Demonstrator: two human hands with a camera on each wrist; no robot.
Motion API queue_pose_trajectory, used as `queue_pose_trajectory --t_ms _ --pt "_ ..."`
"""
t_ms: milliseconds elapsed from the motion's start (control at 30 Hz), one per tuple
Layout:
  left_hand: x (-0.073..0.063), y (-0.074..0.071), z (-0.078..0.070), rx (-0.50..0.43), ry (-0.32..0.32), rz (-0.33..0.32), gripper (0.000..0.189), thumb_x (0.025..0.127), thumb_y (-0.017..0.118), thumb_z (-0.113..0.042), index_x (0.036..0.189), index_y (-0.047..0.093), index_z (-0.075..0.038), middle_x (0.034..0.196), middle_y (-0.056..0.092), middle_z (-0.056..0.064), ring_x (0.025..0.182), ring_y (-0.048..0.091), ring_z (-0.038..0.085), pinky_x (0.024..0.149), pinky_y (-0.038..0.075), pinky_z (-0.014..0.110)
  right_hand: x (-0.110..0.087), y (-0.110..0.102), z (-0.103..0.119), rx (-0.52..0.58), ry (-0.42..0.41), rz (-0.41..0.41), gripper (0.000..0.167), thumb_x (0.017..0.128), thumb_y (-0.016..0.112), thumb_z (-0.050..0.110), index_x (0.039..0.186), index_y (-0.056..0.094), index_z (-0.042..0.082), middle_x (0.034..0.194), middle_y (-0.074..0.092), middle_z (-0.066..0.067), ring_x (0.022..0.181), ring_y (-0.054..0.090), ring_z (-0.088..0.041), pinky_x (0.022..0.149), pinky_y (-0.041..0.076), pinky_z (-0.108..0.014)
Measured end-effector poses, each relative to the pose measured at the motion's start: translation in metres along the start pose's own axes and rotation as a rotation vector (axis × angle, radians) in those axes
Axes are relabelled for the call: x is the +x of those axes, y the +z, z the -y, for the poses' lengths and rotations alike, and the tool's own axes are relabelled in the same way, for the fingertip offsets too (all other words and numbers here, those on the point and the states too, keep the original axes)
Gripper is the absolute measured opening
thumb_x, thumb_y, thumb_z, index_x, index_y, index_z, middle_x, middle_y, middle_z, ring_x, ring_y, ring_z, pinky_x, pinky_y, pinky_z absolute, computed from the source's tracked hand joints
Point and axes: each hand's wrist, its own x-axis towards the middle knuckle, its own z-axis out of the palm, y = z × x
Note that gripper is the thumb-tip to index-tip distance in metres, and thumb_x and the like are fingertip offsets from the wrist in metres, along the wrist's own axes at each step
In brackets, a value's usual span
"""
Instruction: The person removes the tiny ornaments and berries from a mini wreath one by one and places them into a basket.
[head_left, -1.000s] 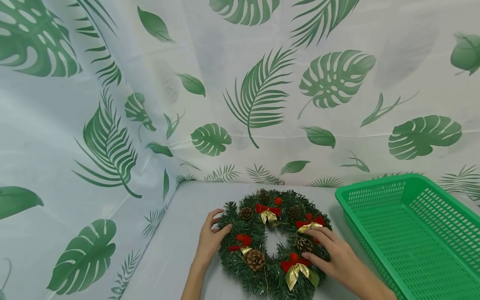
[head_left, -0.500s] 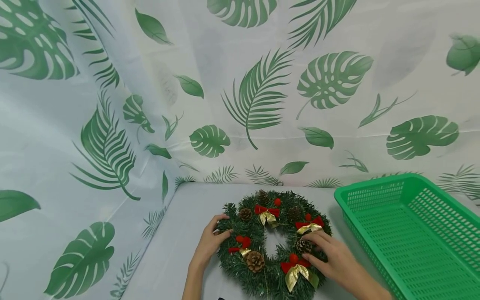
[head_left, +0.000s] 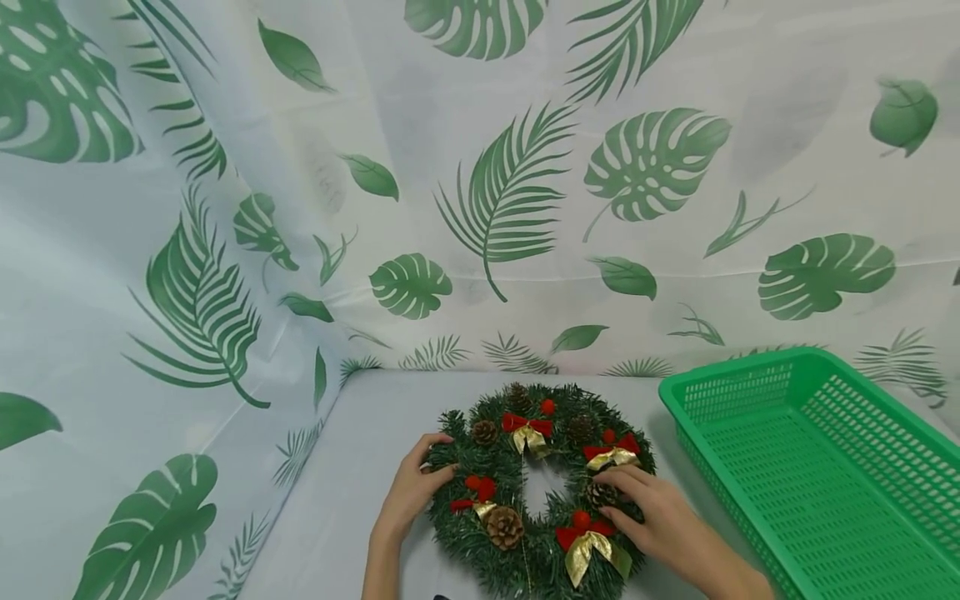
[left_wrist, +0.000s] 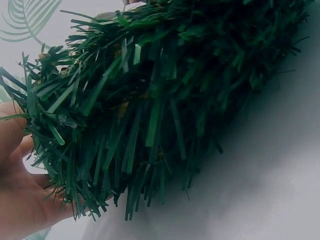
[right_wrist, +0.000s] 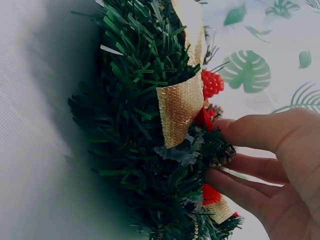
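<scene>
A green Christmas wreath (head_left: 468, 554) lies flat on the white table, trimmed with pine cones, red berries and red-and-gold bows. My left hand (head_left: 408, 487) grips its left edge; in the left wrist view the thumb and fingers (left_wrist: 42, 205) go round the green tinsel, with the fingertips hidden in it. On the wreath's right side, my right hand (head_left: 663, 517) pinches a small pine cone (head_left: 600, 493) between thumb and fingers. That cone (right_wrist: 224, 156) shows between the fingertips in the right wrist view, close to a red-and-gold bow (right_wrist: 180, 112).
A green plastic basket (head_left: 738, 492) stands on the table at the right, close to my right forearm. White sheeting (head_left: 517, 308) printed with green leaves rises behind and to the left of the white table (head_left: 330, 517). A small dark object (head_left: 441, 597) peeks in at the bottom edge.
My right fingers have slid from the right-hand bow down to the pine cone. The left hand stays at the wreath's left edge. The whole view has shifted slightly.
</scene>
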Motion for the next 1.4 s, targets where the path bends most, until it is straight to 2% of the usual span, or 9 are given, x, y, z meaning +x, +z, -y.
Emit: queue_pose_trajectory --t_ms 267,500,633,767,867,1033,1100,1233,1400 --pt "-0.003 -0.001 0.000 0.002 -0.017 -0.010 0.042 0.093 0.071 -0.016 0.134 0.061 -0.018 0.164 0.036 0.017 0.148 0.031 0.053 0.101 0.045 0.057 0.001 -0.005 -0.001 -0.024 -0.046 -0.039 0.058 0.060 0.089 -0.010 0.113 0.070 0.006 0.103 0.070 -0.005 0.078 0.069 -0.013 0.064 0.052 -0.015" --pt "-0.003 -0.001 0.001 -0.016 -0.016 -0.006 0.044 0.094 0.071 -0.016 0.136 0.060 -0.017 0.163 0.036 0.019 0.146 0.034 0.054 0.101 0.046 0.058 0.001 -0.018 0.001 -0.058 -0.025 -0.034 0.060 0.059 0.090 -0.009 0.113 0.071 0.007 0.104 0.070 -0.007 0.078 0.071 -0.014 0.065 0.053 -0.015" --pt "-0.003 -0.001 0.002 -0.028 -0.017 0.005 0.046 0.094 0.070 -0.013 0.139 0.059 -0.016 0.162 0.036 0.020 0.138 0.047 0.050 0.092 0.048 0.047 0.001 -0.027 0.004 -0.057 -0.002 -0.006 0.058 0.062 0.089 -0.009 0.114 0.070 0.007 0.106 0.071 -0.006 0.079 0.071 -0.013 0.064 0.055 -0.017" --pt "-0.002 0.000 0.002 -0.029 -0.019 0.014 0.048 0.093 0.068 -0.011 0.140 0.058 -0.016 0.162 0.037 0.022 0.131 0.056 0.044 0.085 0.045 0.040 0.002 -0.035 0.004 -0.059 -0.023 -0.006 0.060 0.060 0.089 -0.010 0.114 0.070 0.006 0.106 0.072 -0.007 0.081 0.072 -0.014 0.065 0.054 -0.016" --pt "-0.001 0.000 0.001 -0.024 -0.024 0.012 0.048 0.093 0.068 -0.011 0.139 0.058 -0.016 0.163 0.035 0.021 0.135 0.052 0.047 0.084 0.045 0.040 0.003 -0.042 0.004 -0.065 -0.035 -0.012 0.063 0.058 0.090 -0.011 0.115 0.071 0.007 0.106 0.072 -0.008 0.082 0.072 -0.014 0.067 0.053 -0.014" --pt "-0.001 0.000 0.001 -0.005 -0.023 0.005 0.049 0.092 0.068 -0.010 0.139 0.059 -0.016 0.164 0.033 0.023 0.144 0.037 0.055 0.093 0.047 0.048 0.004 -0.054 0.002 -0.058 -0.040 -0.010 0.065 0.058 0.089 -0.011 0.117 0.071 0.010 0.107 0.073 -0.007 0.085 0.073 -0.015 0.070 0.053 -0.012" --pt "-0.001 0.000 0.001 -0.001 -0.024 0.001 0.049 0.091 0.069 -0.010 0.138 0.059 -0.016 0.163 0.034 0.024 0.143 0.037 0.055 0.095 0.047 0.048 0.005 -0.060 0.002 -0.067 -0.039 -0.010 0.065 0.058 0.089 -0.012 0.116 0.071 0.011 0.106 0.073 -0.006 0.085 0.073 -0.013 0.070 0.053 -0.011" --pt "0.000 -0.001 0.000 0.002 -0.020 -0.003 0.050 0.091 0.068 -0.010 0.139 0.059 -0.016 0.163 0.034 0.025 0.141 0.042 0.055 0.091 0.048 0.046 0.005 -0.071 0.002 -0.067 0.014 -0.001 0.059 0.061 0.088 -0.011 0.114 0.072 0.009 0.105 0.073 -0.007 0.085 0.073 -0.008 0.071 0.052 -0.009" --pt "0.000 0.000 0.001 -0.002 -0.021 0.010 0.050 0.091 0.068 -0.009 0.140 0.058 -0.015 0.164 0.032 0.025 0.144 0.034 0.057 0.096 0.048 0.051 0.003 -0.086 0.005 -0.024 0.089 0.026 0.055 0.065 0.087 -0.012 0.115 0.072 0.008 0.104 0.074 -0.007 0.088 0.072 -0.001 0.071 0.053 -0.011"
